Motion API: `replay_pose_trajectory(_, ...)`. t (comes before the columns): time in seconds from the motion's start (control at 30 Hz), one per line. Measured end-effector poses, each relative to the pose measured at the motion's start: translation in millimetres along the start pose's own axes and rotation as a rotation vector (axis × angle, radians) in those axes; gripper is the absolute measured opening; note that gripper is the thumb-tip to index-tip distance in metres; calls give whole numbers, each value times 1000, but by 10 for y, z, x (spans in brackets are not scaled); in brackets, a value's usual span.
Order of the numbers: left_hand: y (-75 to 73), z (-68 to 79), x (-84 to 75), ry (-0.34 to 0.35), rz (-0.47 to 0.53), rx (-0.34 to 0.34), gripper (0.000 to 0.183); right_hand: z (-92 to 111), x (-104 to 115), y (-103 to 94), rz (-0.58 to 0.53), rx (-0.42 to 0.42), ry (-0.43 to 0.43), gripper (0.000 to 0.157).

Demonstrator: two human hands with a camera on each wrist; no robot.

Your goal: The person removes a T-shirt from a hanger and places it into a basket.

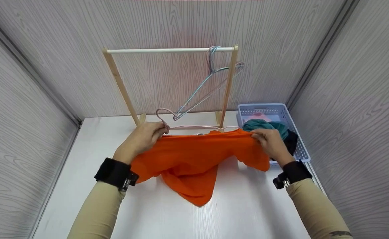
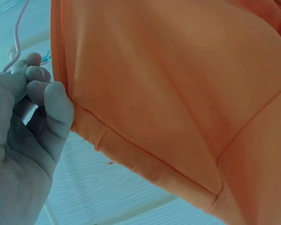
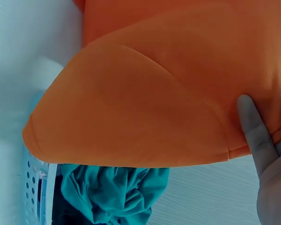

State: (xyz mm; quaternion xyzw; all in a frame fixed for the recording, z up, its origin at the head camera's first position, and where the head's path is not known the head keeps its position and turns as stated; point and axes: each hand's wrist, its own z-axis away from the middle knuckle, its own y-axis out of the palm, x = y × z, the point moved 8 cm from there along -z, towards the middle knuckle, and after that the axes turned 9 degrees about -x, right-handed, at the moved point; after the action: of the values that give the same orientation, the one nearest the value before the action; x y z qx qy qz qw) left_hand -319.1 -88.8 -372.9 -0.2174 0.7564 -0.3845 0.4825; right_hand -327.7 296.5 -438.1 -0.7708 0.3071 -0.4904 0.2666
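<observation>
An orange shirt (image 1: pixel 194 154) hangs stretched between my two hands above the white table, its lower part drooping. My left hand (image 1: pixel 144 137) grips a thin pink hanger (image 1: pixel 194 126) close to its hook, and its fingertips (image 2: pixel 60 101) touch the shirt's edge. The hanger's wire runs along behind the shirt's top edge; whether it passes inside is hidden. My right hand (image 1: pixel 272 144) pinches the top edge at the other end, near the sleeve. One finger (image 3: pixel 255 124) of it lies straight against the cloth in the right wrist view.
A wooden rack (image 1: pixel 118 78) with a white rod (image 1: pixel 158 51) stands at the back. Light blue and pink hangers (image 1: pixel 196 91) hang at the rod's right end. Behind my right hand is a lavender basket (image 1: pixel 264 105) with teal cloth (image 1: pixel 262 124) and dark cloth (image 1: pixel 291 141).
</observation>
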Motion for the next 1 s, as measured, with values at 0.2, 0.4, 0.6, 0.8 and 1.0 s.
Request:
replay_pose_trajectory(0.2,5,-10,-1,-19,59,-8,21,5,-13,92,33,10,17,21)
replay_pose_trajectory(0.4,94,-59,-62,-23,34,28,21,-3,171,268,-1,15,-41,19)
replay_pose_trajectory(0.6,180,-129,-123,-62,76,64,21,-2,425,460,-42,15,-68,19)
replay_pose_trajectory(0.8,229,-258,-243,-65,68,74,24,16,690,704,-129,25,-131,20)
replay_pose_trajectory(1.0,273,-390,-319,-78,57,51,25,85,939,1045,-175,112,-154,20)
